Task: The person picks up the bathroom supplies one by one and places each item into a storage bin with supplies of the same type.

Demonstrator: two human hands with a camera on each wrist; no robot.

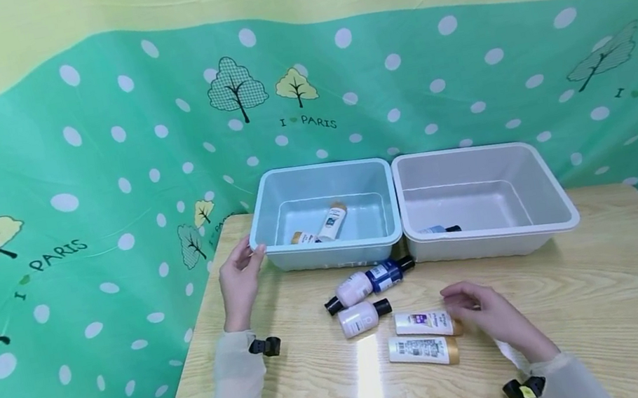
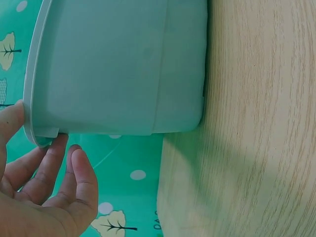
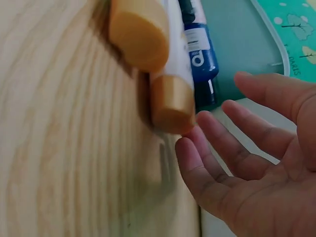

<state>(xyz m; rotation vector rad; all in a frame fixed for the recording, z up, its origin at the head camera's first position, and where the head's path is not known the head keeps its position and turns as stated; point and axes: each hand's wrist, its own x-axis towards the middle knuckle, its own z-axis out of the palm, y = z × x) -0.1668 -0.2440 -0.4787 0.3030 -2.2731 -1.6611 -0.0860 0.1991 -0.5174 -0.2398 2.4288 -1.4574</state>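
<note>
My left hand pinches the front left corner of the light blue bin, thumb on the rim and fingers beneath its lip in the left wrist view. My right hand is over the table, fingers spread and relaxed, holding nothing. Its fingertips come right up to the gold cap of a white tube. A second white tube with a gold cap lies just nearer to me. Beyond them lie a pale bottle, a pinkish bottle and a dark blue bottle, all black-capped.
Inside the blue bin lie white gold-capped tubes. A grey bin stands close on its right, with a black-capped blue bottle partly hidden behind its front wall. A green patterned curtain hangs behind and left of the wooden table.
</note>
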